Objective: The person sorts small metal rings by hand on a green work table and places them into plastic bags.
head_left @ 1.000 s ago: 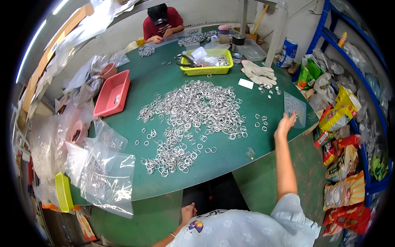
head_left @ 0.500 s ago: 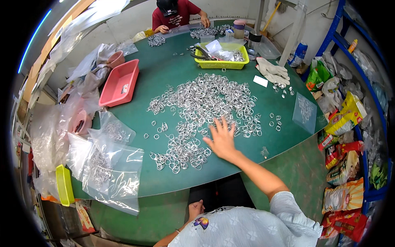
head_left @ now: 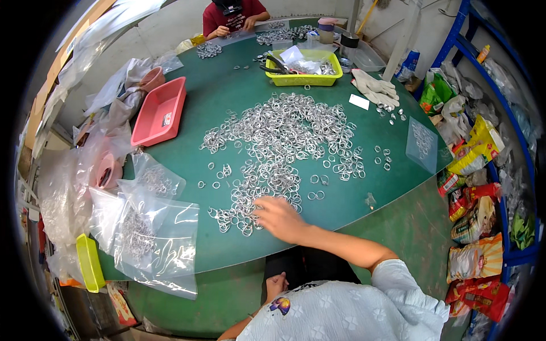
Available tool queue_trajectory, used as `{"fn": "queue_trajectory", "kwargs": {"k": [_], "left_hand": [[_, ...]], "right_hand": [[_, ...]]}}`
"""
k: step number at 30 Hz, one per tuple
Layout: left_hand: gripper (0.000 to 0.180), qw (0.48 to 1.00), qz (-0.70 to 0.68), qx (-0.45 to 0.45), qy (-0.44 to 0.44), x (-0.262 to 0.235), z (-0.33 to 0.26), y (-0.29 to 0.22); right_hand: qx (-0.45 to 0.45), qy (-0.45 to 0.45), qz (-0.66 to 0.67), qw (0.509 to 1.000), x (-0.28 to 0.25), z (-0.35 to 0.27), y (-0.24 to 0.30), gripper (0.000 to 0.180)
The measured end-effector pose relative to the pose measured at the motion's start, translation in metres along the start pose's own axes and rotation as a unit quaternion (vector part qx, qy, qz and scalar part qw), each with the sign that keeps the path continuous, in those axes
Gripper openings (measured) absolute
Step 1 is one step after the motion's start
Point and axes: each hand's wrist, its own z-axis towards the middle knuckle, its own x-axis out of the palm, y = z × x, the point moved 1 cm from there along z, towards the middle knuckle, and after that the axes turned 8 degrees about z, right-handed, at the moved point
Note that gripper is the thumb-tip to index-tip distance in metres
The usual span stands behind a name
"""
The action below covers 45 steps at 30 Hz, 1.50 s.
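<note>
A large heap of silver metal rings [head_left: 290, 128] lies spread over the green table, with a smaller cluster [head_left: 244, 199] trailing toward the near edge. My right hand [head_left: 280, 217] rests on the near right side of that cluster. Its fingers point left and touch the rings, partly bent, and nothing lifted shows in them. My left hand [head_left: 277, 284] lies on my lap below the table edge with its fingers curled in; no held thing shows. A few single rings [head_left: 316, 195] lie loose to the right of my right hand.
Clear plastic bags [head_left: 156, 244] with rings lie at the left, near a pink tray [head_left: 136, 136]. A yellow-green basket [head_left: 304, 81] with pliers stands at the far side; white gloves [head_left: 375, 88] lie beside it. Across the table a person in a red shirt [head_left: 233, 21] handles small parts.
My right hand has moved left and nearer, from the right side of the heap to the near cluster, its spread fingers now bent. My left hand stays on the lap. The view has shifted slightly.
</note>
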Motion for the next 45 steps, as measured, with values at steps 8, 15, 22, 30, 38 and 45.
{"fn": "queue_trajectory", "kwargs": {"k": [8, 15, 22, 30, 38, 45], "left_hand": [[0.036, 0.950, -0.134, -0.006, 0.283, 0.016, -0.003, -0.073], [0.031, 0.919, -0.163, 0.033, 0.357, 0.042, -0.005, -0.204], [0.032, 0.914, -0.321, -0.085, 0.234, 0.076, 0.034, -0.297], [0.029, 0.875, -0.342, 0.043, 0.340, 0.067, 0.110, -0.290], [0.039, 0.859, -0.428, 0.179, 0.217, 0.016, 0.125, -0.322], [0.043, 0.816, -0.497, 0.227, 0.190, -0.008, 0.139, -0.319]], "right_hand": [[0.220, -0.155, -0.270, 0.925, -0.137, -0.025, -0.105, 0.011], [0.185, -0.144, -0.318, 0.919, -0.139, -0.026, -0.118, 0.009], [0.245, -0.065, 0.144, 0.957, -0.135, -0.014, -0.058, 0.015], [0.193, -0.109, -0.160, 0.962, -0.145, 0.002, -0.116, 0.038], [0.235, 0.065, -0.212, 0.946, -0.054, 0.011, -0.095, 0.063], [0.116, 0.097, -0.041, 0.988, -0.024, 0.033, -0.055, 0.045]]}}
